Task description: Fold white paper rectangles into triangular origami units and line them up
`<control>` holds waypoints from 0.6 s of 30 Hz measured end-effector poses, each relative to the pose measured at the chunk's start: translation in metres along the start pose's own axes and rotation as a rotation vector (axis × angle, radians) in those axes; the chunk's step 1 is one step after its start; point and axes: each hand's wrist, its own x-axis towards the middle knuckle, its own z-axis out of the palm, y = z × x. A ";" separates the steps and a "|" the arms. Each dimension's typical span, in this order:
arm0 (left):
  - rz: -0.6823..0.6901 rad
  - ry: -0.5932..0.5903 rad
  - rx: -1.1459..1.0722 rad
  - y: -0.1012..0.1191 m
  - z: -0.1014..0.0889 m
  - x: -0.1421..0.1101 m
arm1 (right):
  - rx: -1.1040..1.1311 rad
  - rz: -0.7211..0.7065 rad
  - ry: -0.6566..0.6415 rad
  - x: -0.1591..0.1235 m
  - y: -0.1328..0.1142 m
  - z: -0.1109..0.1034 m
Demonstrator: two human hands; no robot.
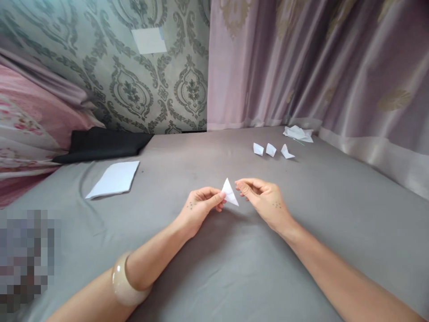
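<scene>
- Head view: nearest, a pale bangle [122, 284] circles the left forearm [164, 250].
- Left hand [197, 205]: grip pinching a folded white paper triangle [229, 194] above the gray sheet [217, 273].
- Right hand [270, 201]: narrow grip just beside the triangle; whether it closes fully, I cannot tell.
- Beyond: three folded paper pieces [271, 150], right; a white paper stack [115, 179], left.

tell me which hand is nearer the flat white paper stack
Left. The left hand is to the right of the white paper stack, apart from it, pinching a small white paper triangle; the right hand is farther right, beyond that triangle.
</scene>
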 end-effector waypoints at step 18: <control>0.084 0.147 0.179 0.004 0.007 -0.005 | -0.181 -0.046 0.000 -0.011 -0.001 0.012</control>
